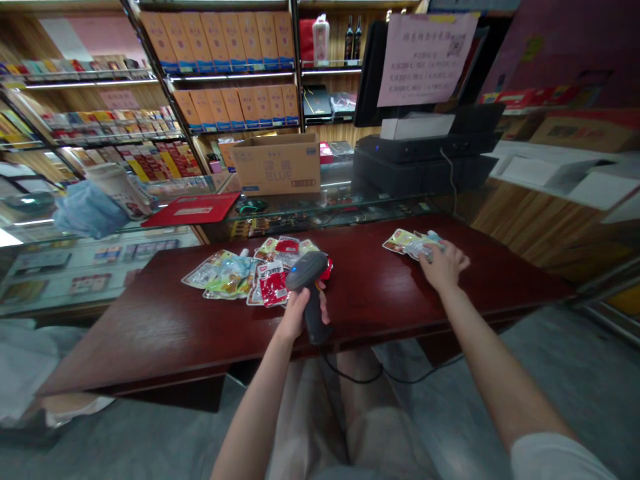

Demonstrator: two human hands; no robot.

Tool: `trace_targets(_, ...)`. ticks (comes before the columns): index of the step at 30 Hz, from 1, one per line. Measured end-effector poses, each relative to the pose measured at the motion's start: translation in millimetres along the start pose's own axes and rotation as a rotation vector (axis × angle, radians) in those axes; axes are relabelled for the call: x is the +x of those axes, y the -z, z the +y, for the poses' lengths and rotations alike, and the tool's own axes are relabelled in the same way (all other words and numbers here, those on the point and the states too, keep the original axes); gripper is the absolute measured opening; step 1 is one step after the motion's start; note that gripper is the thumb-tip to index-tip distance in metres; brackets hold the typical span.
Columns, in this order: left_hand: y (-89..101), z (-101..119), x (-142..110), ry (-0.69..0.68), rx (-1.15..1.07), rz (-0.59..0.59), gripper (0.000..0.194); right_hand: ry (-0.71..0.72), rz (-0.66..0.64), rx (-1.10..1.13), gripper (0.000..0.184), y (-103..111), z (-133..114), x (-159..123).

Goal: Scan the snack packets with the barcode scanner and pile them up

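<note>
My left hand [300,317] is wrapped round the handle of a dark grey barcode scanner [311,270], held above the table's near side with a small blue light on its head. Just behind the scanner lie red snack packets [273,283] in a loose pile. Left of them are yellow-green and clear pouches [227,273], some with pale blue parts. Off to the right, my right hand [443,263] grips the near end of a yellow and clear snack packet [406,243] at the table surface; its fingers are partly blurred. The scanner's cable [360,381] hangs below the table edge.
The dark red table [365,293] meets a glass counter behind. On that counter stand a cardboard box [277,163], a red folder [193,209], a mouse [251,206], a cup [117,190] and a monitor with a paper notice [425,57]. Stocked shelves [233,80] rise behind.
</note>
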State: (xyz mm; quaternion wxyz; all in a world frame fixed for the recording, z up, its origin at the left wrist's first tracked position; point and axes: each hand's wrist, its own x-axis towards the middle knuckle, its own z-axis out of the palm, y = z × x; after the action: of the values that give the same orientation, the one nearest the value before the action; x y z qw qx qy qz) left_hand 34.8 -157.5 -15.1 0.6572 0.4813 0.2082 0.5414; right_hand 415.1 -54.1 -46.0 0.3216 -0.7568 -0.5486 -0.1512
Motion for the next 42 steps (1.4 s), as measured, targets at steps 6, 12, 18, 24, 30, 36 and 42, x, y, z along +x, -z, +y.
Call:
trace_targets(6,7.3,14.1,-24.5,-0.028,-0.021,0.046,0.053,0.095,-0.003,0.113,0.038,0.4,-33.2,-6.0)
trace_targets(12,19.4,10.7,-32.5,-0.082,-0.001,0.150,0.052,0.298,-0.133,0.454,0.030,-2.6,-123.9,-39.2)
trace_targets(18,31.0,10.8,-31.4,-0.100,0.032,0.203,0.052,0.339,-0.350,0.685,0.031,-7.0,-216.1,-44.3)
trace_targets(24,34.6,12.3,-26.8,-0.108,0.042,0.276,0.052,0.289,-0.601,0.568,0.045,-25.8,-290.8,-26.6)
trace_targets(30,32.1,11.6,-27.0,-0.089,0.059,0.300,0.053,0.170,-0.780,0.376,0.062,-48.6,-326.3,-13.3)
trace_targets(36,33.0,13.1,-27.0,-0.079,0.037,0.301,0.055,-0.098,-0.849,0.872,0.056,-69.9,-327.1,-2.5)
trace_targets(42,31.0,13.0,-25.9,-0.079,0.025,0.285,0.054,-0.174,-0.831,1.150,0.036,-69.3,-312.8,1.9)
